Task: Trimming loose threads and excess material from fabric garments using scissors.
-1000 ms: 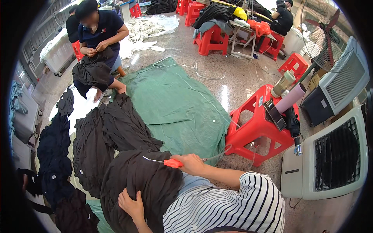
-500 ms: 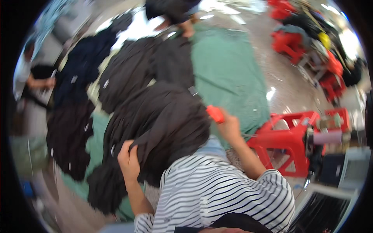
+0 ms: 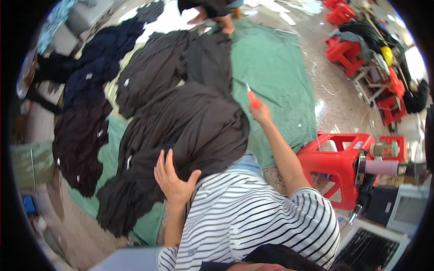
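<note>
A large heap of dark brown-black cloth (image 3: 190,131) lies across my lap and spreads away over the floor covering. My left hand (image 3: 175,183) is open at the near edge of this heap, thumb and fingers spread. Nothing is in it; whether the fingers touch the cloth I cannot tell. To the right of the heap, my right hand (image 3: 261,113) is closed on a small red-handled tool (image 3: 254,100). A slim metal tip points away from me, above the green sheet (image 3: 271,67). The tool's exact kind is unclear.
More dark garments (image 3: 153,63) with white tags lie ahead, and a navy pile (image 3: 90,86) is farther left. A red plastic stool (image 3: 334,156) stands close on my right. Another person's bare feet (image 3: 226,25) rest at the far edge; someone in dark trousers (image 3: 49,72) is at left.
My left hand has let go of the cloth fold it was pinching and opened. My right hand, with the red-handled tool, has moved farther away from me.
</note>
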Tool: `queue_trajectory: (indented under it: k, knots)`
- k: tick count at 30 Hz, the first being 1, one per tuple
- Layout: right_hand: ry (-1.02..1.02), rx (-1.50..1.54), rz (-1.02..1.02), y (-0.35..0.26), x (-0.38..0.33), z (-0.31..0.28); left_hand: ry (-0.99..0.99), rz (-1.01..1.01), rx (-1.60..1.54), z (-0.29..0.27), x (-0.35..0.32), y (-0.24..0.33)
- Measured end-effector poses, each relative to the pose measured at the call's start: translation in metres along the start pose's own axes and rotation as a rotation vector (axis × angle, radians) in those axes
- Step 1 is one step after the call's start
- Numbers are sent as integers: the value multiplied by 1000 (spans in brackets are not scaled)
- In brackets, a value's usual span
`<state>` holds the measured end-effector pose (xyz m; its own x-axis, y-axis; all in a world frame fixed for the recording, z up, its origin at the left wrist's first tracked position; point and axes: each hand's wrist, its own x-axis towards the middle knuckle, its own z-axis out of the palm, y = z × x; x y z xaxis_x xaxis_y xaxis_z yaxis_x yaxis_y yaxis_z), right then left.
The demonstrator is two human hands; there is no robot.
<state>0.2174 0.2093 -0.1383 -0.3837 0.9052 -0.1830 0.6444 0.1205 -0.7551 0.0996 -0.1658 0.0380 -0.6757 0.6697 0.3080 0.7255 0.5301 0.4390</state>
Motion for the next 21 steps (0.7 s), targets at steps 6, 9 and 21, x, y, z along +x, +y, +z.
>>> queue_trajectory:
  k: [6,9,21]
  knots:
    - [-439,191,179,5,55,84,13,-124,149,19,-15,-15]
    - [-495,346,105,-18,44,74,-70,-185,-53,19,-9,-26]
    - [-171,248,-185,-84,43,-33,64,-89,-363,14,22,-48]
